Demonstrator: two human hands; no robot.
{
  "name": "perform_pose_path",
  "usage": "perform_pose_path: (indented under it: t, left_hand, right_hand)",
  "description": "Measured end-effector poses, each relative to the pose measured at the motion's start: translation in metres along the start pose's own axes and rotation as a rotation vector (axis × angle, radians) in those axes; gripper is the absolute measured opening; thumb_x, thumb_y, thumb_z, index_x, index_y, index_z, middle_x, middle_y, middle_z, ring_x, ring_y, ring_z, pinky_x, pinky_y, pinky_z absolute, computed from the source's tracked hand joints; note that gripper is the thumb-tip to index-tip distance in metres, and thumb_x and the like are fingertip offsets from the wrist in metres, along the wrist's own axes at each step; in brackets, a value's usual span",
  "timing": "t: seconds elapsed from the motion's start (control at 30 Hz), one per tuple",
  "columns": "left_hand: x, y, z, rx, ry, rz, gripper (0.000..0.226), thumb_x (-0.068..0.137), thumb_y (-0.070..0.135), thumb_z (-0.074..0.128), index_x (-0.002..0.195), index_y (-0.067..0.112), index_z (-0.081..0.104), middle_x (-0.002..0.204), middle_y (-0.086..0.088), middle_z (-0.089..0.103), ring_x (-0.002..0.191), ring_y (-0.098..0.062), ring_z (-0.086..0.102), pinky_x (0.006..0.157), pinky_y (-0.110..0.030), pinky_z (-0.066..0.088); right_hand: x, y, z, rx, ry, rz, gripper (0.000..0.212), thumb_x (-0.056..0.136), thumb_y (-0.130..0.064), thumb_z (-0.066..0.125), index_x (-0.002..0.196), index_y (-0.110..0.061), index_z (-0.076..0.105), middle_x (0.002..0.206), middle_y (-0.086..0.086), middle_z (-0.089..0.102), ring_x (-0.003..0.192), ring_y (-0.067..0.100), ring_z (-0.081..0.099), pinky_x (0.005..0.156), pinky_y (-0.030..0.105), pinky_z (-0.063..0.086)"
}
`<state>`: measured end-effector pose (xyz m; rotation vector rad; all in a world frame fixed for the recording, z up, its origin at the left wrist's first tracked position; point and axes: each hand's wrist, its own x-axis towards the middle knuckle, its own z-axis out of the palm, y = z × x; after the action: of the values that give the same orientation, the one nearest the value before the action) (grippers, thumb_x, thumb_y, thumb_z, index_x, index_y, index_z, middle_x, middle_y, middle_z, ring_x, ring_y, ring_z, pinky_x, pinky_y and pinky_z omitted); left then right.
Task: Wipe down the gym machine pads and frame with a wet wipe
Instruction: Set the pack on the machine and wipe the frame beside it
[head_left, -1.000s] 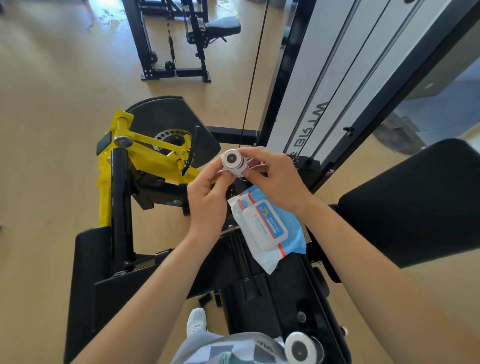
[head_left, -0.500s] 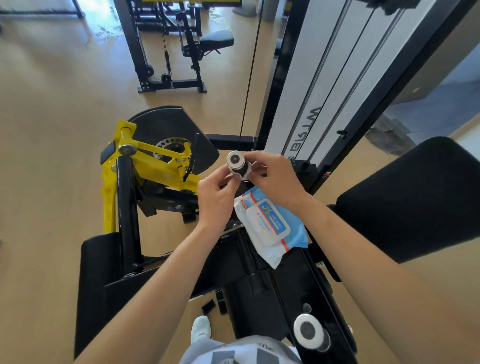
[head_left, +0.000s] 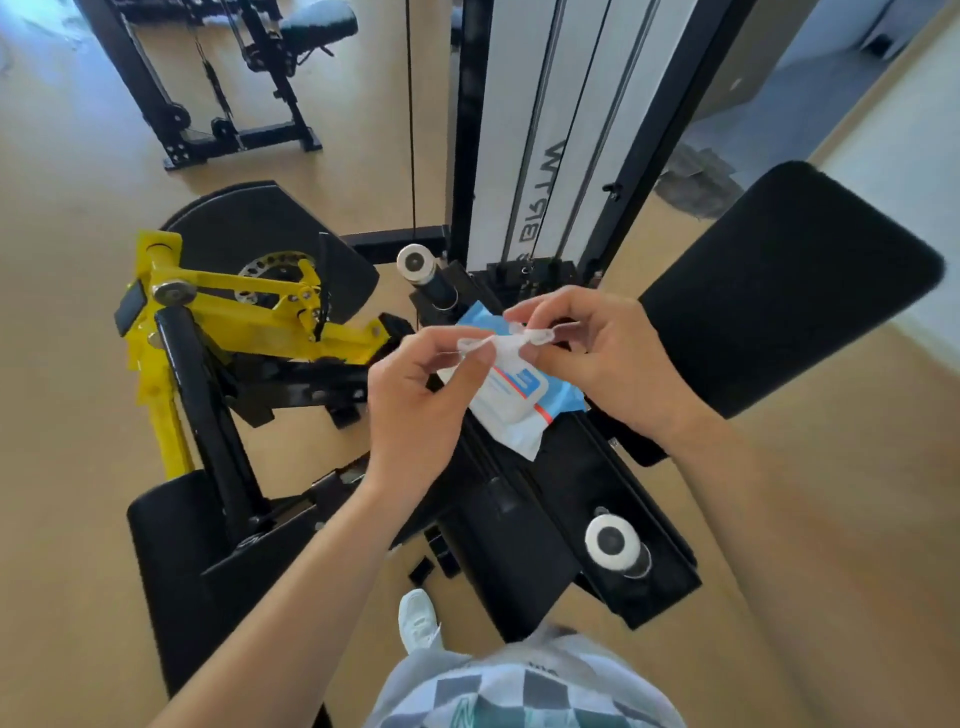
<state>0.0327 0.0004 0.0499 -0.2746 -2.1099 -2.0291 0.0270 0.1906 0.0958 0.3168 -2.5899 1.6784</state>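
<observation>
Both hands meet above the black machine frame (head_left: 524, 519) and share a small, crumpled white wet wipe (head_left: 506, 344), thin and partly see-through. The left hand (head_left: 421, 400) pinches one end of it between thumb and forefinger, its other fingers loosely curled. The right hand (head_left: 597, 353), at three o'clock from the left, pinches the other end with its fingertips, the remaining fingers half open and fanned.

Just under the hands lies the soft blue-and-white wipe pack (head_left: 524, 405), flat on the frame, with a rounded white flap lid. At four o'clock from the pack sits a round white end cap (head_left: 610, 543) with a dark centre; a similar white-capped handle (head_left: 417, 262) stands at eleven o'clock. A large matte black pad (head_left: 789, 280) with rounded corners fills the two o'clock side, and a glossy yellow lever arm (head_left: 249, 317) lies at nine o'clock.
</observation>
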Motion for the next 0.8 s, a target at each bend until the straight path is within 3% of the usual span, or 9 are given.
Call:
perform_pose_path:
  t: [0.13, 0.23, 0.3, 0.43, 0.53, 0.6, 0.7, 0.8]
  left_hand:
    - [-0.027, -0.001, 0.012, -0.147, -0.202, -0.097, 0.025, 0.092, -0.006, 0.068, 0.098, 0.018, 0.072, 0.096, 0.010, 0.076, 0.093, -0.009, 0.073, 0.082, -0.021, 0.056]
    - [-0.048, -0.005, 0.013, -0.167, -0.313, -0.107, 0.020, 0.094, -0.005, 0.068, 0.104, 0.011, 0.073, 0.104, 0.002, 0.076, 0.100, -0.017, 0.073, 0.088, -0.030, 0.058]
    - [-0.064, -0.002, 0.012, -0.177, -0.352, -0.116, 0.017, 0.094, -0.003, 0.067, 0.107, 0.007, 0.072, 0.106, -0.004, 0.076, 0.104, -0.022, 0.072, 0.090, -0.031, 0.058]
    - [-0.098, 0.012, 0.014, -0.200, -0.339, -0.156, 0.016, 0.095, -0.001, 0.067, 0.106, 0.008, 0.074, 0.101, -0.006, 0.077, 0.097, -0.021, 0.073, 0.087, -0.028, 0.056]
    - [-0.122, 0.022, 0.019, -0.193, -0.294, -0.174, 0.022, 0.095, -0.008, 0.063, 0.110, 0.005, 0.073, 0.104, -0.007, 0.077, 0.100, -0.023, 0.073, 0.089, -0.028, 0.055]
    - [-0.138, 0.028, 0.022, -0.231, -0.274, -0.193, 0.029, 0.095, -0.007, 0.062, 0.119, 0.006, 0.070, 0.110, -0.008, 0.077, 0.106, -0.026, 0.071, 0.093, -0.033, 0.055]
    - [-0.154, 0.037, 0.027, -0.267, -0.245, -0.220, 0.037, 0.096, 0.009, 0.064, 0.132, 0.010, 0.065, 0.120, -0.006, 0.074, 0.113, -0.027, 0.069, 0.098, -0.038, 0.056]
    - [-0.156, 0.047, 0.035, -0.230, -0.166, -0.260, 0.034, 0.098, 0.028, 0.066, 0.129, 0.015, 0.068, 0.119, -0.001, 0.075, 0.110, -0.023, 0.071, 0.093, -0.036, 0.058]
  right_hand:
    - [-0.052, 0.008, -0.009, 0.151, 0.060, 0.154, 0.013, 0.087, 0.004, 0.074, 0.091, -0.005, 0.065, 0.098, 0.014, 0.075, 0.096, 0.021, 0.072, 0.088, 0.041, 0.059]
    - [-0.088, 0.002, -0.013, 0.177, 0.094, 0.193, 0.015, 0.086, 0.003, 0.075, 0.097, -0.004, 0.066, 0.092, 0.007, 0.073, 0.086, 0.017, 0.069, 0.082, 0.031, 0.058]
    - [-0.110, -0.004, -0.013, 0.174, 0.095, 0.209, 0.018, 0.085, -0.006, 0.076, 0.101, -0.014, 0.071, 0.092, -0.002, 0.074, 0.085, 0.013, 0.070, 0.080, 0.026, 0.057]
    - [-0.146, -0.014, -0.015, 0.202, 0.112, 0.208, 0.015, 0.084, -0.019, 0.075, 0.098, -0.026, 0.076, 0.092, -0.001, 0.076, 0.085, 0.019, 0.072, 0.081, 0.030, 0.059]
    - [-0.167, -0.012, -0.018, 0.159, 0.118, 0.127, 0.012, 0.090, -0.005, 0.073, 0.100, -0.012, 0.074, 0.093, -0.001, 0.074, 0.088, 0.019, 0.071, 0.079, 0.026, 0.057]
    - [-0.182, -0.009, -0.014, 0.148, 0.104, 0.047, 0.017, 0.090, 0.000, 0.071, 0.106, -0.006, 0.073, 0.107, 0.000, 0.072, 0.101, 0.020, 0.070, 0.084, 0.026, 0.057]
    - [-0.198, 0.001, -0.005, 0.128, 0.146, 0.001, 0.023, 0.091, 0.002, 0.065, 0.112, -0.002, 0.074, 0.129, 0.004, 0.066, 0.121, 0.019, 0.064, 0.095, 0.027, 0.056]
    - [-0.203, 0.005, 0.005, 0.070, 0.252, -0.020, 0.020, 0.093, 0.001, 0.068, 0.108, -0.009, 0.077, 0.119, -0.001, 0.071, 0.111, 0.013, 0.068, 0.090, 0.025, 0.058]
